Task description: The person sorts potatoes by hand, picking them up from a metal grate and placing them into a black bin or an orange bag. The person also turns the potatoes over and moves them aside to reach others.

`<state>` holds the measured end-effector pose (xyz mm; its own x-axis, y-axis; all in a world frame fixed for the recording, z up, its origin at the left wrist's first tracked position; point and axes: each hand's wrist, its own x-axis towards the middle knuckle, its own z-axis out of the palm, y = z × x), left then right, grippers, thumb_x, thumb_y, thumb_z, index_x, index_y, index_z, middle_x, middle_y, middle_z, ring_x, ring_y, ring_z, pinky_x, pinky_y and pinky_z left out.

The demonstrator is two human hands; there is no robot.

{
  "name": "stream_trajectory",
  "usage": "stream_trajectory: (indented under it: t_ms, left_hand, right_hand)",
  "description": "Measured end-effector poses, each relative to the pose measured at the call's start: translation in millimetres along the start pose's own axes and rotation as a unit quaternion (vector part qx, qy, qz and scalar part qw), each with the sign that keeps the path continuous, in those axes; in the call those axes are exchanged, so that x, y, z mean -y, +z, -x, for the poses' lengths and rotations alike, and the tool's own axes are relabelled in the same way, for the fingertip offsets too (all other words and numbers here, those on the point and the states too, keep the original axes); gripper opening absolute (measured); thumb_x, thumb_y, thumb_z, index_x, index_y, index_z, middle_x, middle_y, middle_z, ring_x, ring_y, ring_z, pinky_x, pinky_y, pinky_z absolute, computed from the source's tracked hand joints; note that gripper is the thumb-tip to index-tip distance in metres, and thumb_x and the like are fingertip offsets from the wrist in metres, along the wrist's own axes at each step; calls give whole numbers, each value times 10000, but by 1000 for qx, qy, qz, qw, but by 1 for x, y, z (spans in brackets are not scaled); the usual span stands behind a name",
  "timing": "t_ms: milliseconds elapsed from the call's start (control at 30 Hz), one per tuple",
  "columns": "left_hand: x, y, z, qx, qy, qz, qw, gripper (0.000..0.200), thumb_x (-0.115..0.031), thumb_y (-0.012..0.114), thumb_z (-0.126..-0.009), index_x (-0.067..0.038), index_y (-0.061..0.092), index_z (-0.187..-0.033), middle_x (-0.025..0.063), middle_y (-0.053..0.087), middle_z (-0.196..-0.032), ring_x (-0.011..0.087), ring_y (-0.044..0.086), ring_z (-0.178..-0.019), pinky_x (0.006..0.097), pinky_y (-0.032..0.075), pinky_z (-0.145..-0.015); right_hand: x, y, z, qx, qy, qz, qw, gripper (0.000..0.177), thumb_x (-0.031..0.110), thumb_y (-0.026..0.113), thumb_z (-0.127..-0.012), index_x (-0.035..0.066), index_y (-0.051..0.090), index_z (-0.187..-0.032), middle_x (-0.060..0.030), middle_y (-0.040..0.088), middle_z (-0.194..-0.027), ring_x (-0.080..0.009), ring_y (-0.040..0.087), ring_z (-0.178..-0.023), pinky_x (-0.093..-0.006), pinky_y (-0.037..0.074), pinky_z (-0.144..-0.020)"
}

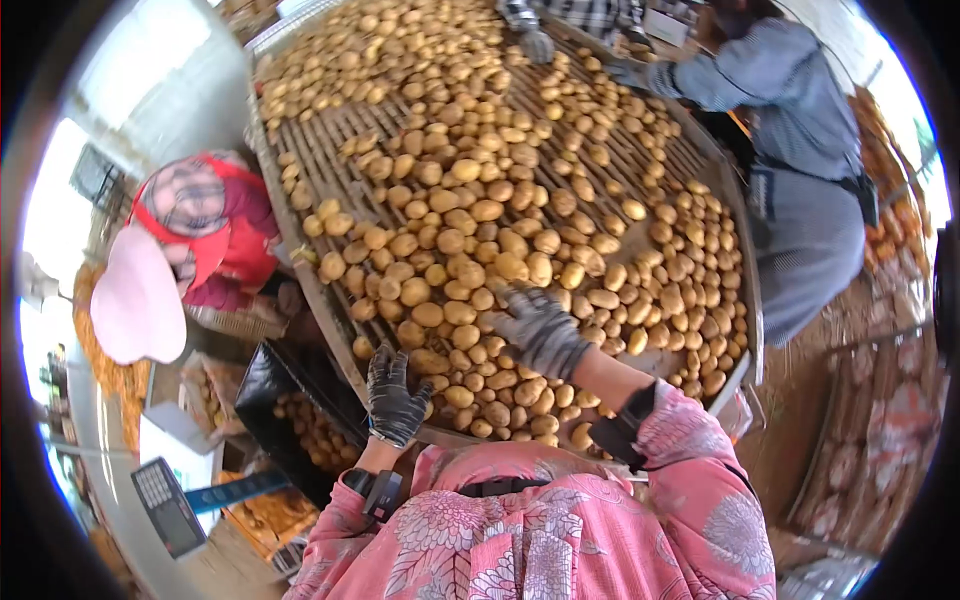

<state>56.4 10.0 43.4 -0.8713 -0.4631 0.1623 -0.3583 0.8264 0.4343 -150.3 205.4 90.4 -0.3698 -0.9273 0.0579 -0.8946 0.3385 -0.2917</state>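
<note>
Many loose potatoes (512, 245) cover a slatted sorting table (330, 140) right in front of me. My right hand (540, 335), in a grey striped glove, lies over the potatoes near the middle with its fingers stretched out and touching some of them. At the table's near left edge is my left hand (397, 400), in a dark striped glove. Its fingers are spread beside a few potatoes, and no potato shows in its grip.
A black-lined crate (270, 385) with potatoes stands below the table's left edge, near a scale display (168, 508). One person in red (225, 225) is at the left. Co-workers' gloved hands (538, 46) reach over the far side. Filled sacks (865, 440) lie at right.
</note>
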Motion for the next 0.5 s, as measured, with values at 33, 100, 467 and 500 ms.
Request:
stream_trajectory:
  t_ms: [33,100,467,500]
  left_hand:
    - [4,1,-3,28,-9,-18,999,728,-301,743,-675,-80,443,-1301,248,313,-1394,428,299,-1275,483,259,-1057]
    - [-5,-2,-11,47,-47,-46,997,777,-312,743,-686,-89,387,-1340,251,302,-1399,420,287,-1286,482,260,-1058]
    - [-48,33,-81,117,-102,-146,977,817,-502,624,-759,-156,285,-1416,277,153,-1453,498,232,-1280,553,221,-1043]
    - [-47,34,-80,126,-91,-158,975,799,-499,611,-771,-158,286,-1416,277,154,-1452,498,234,-1279,554,226,-1040]
  right_hand:
    - [11,-1,-20,23,-48,14,998,509,321,646,-757,202,515,-1235,-161,342,-1398,-366,332,-1280,-503,255,-1043]
    - [14,31,-56,42,-110,79,990,550,386,627,-774,220,481,-1278,-130,310,-1433,-364,285,-1318,-523,204,-1066]
    - [-53,1,-45,73,16,134,988,489,433,603,-789,242,508,-1228,-57,269,-1460,-374,232,-1334,-600,217,-1030]
    - [-62,8,-35,-11,-4,119,993,471,400,612,-776,217,517,-1199,-71,267,-1456,-404,255,-1310,-602,248,-1017]
